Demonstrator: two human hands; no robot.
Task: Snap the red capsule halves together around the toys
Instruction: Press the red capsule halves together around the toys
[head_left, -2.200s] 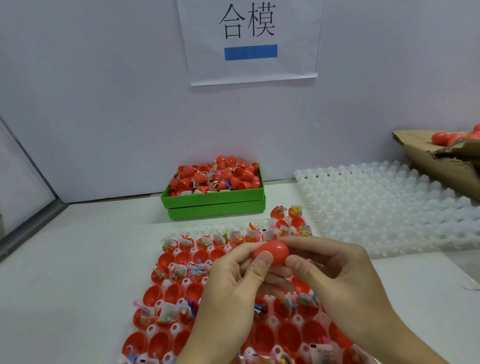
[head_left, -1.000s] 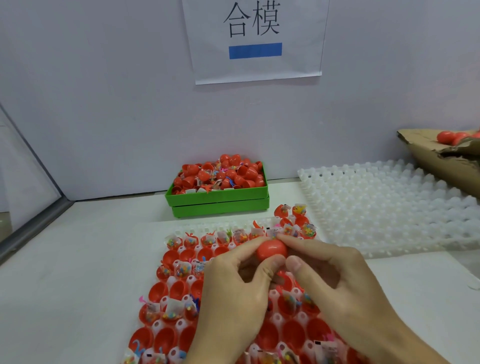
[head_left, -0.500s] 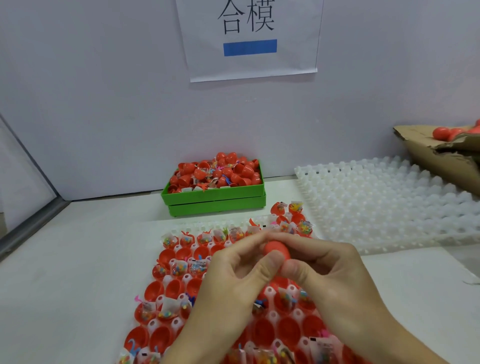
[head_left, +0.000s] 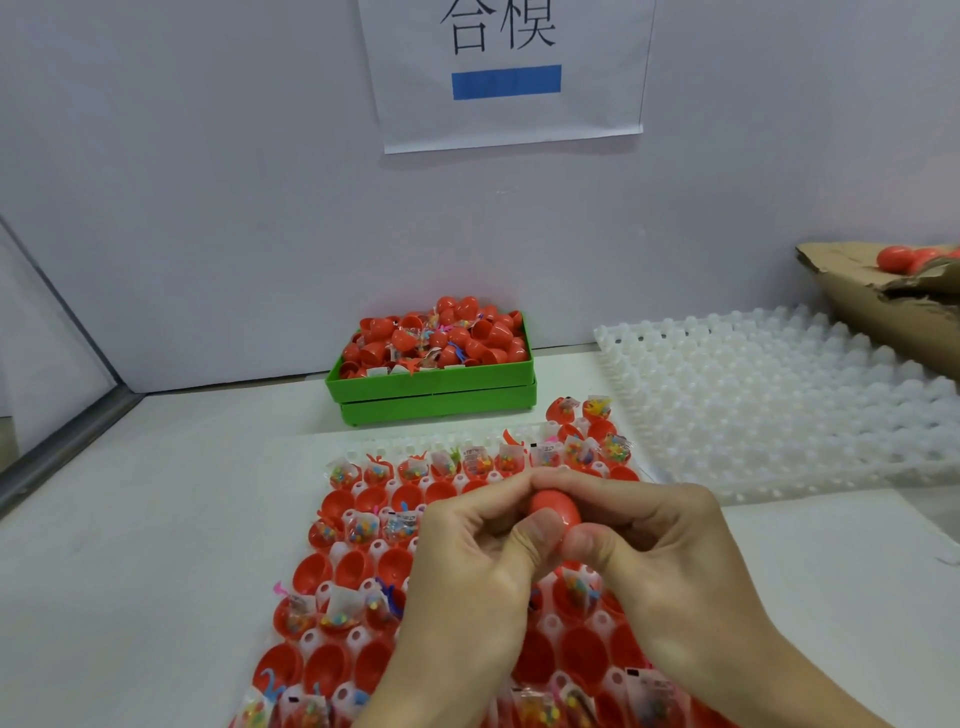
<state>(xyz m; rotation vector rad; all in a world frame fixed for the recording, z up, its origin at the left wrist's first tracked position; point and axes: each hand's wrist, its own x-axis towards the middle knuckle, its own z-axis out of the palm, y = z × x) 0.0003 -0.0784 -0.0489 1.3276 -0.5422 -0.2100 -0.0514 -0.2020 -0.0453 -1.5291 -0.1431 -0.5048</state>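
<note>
Both hands meet over the near tray and squeeze one red capsule between them. My left hand grips it from the left with thumb and curled fingers. My right hand grips it from the right, thumb pressed against its lower side. Most of the capsule is hidden by the fingers, so its seam does not show. Under the hands lies a white cell tray holding open red capsule halves, several of them with small bagged toys inside.
A green bin heaped with red halves and toys stands at the back against the wall. An empty white cell tray lies at the right. A torn cardboard box with closed red capsules sits at the far right.
Both hands have kept hold of the capsule and closed tighter round it, so less of it shows. Nothing else on the table has moved.
</note>
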